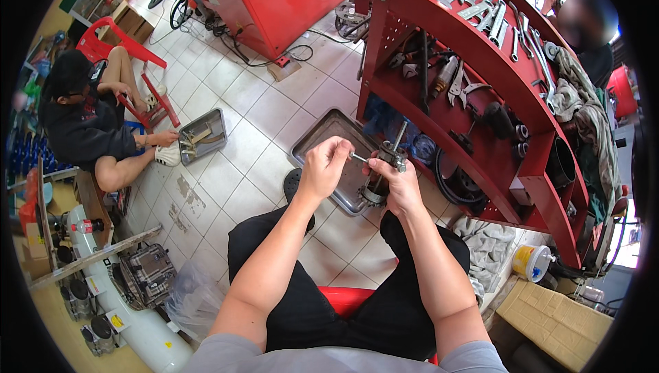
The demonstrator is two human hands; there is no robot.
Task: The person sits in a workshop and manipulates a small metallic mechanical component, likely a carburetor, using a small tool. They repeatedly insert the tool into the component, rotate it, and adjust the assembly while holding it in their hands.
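In the head view, grips a metal assembly [392, 156] in the fingers of the right hand [403, 187], over the edge of a grey tray [329, 129]; pinches a slim metal piece [358, 158] between fingers of the left hand [323, 169], beside it.

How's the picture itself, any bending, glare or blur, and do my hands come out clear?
Head view: black surrounds the picture, and the red tool rack appears bowed toward the rim; head view, upper right: background partly washes out white, and a co-worker's head is blurred; head view, centre: the left hand and right hand look fairly clear.
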